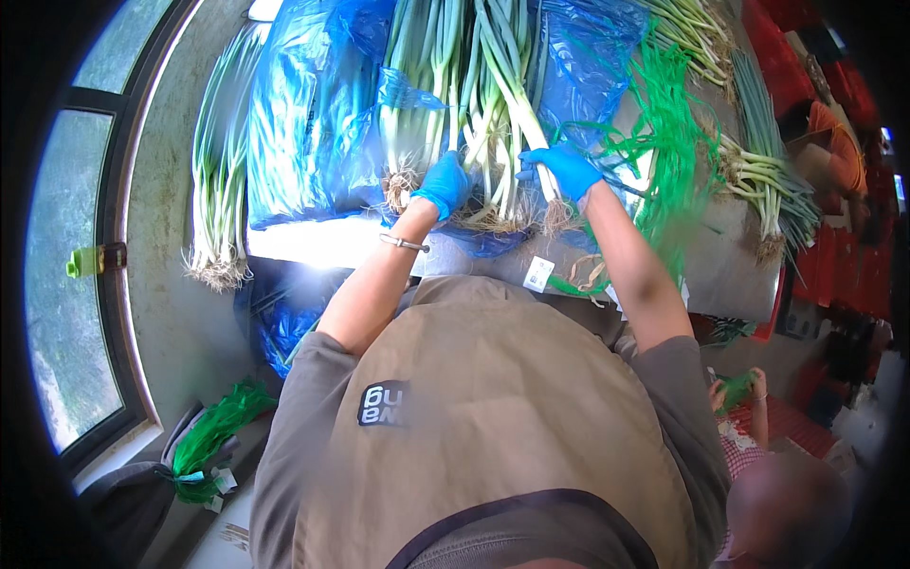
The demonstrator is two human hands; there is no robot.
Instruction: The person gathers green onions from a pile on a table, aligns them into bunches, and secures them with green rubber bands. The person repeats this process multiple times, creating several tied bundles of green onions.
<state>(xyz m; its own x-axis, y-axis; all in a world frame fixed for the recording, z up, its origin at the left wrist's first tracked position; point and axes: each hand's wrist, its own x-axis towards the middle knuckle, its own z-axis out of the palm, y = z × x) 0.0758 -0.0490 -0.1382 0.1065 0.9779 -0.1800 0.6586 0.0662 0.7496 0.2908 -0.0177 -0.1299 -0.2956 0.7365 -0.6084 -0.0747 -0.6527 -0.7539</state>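
My right hand (566, 171), in a blue glove, grips a thick scallion (525, 117) low on its white stem, its roots hanging below the fingers. My left hand (446, 186), also gloved in blue, is closed around the lower end of a thin scallion stalk (453, 117). Between the hands lies a loose pile of scallions (503, 174) with tangled roots towards me. More scallions (407, 135) lie just left of my left hand. Blue plastic film (586, 71) lies beneath and beside the pile on the metal table (739, 245).
A scallion bundle in blue plastic (309, 135) lies left, with another bundle (224, 163) by the window. Green mesh nets (668, 142) hang over the table right of my arm, near a white tag (539, 274). Other people (835, 153) are at the right.
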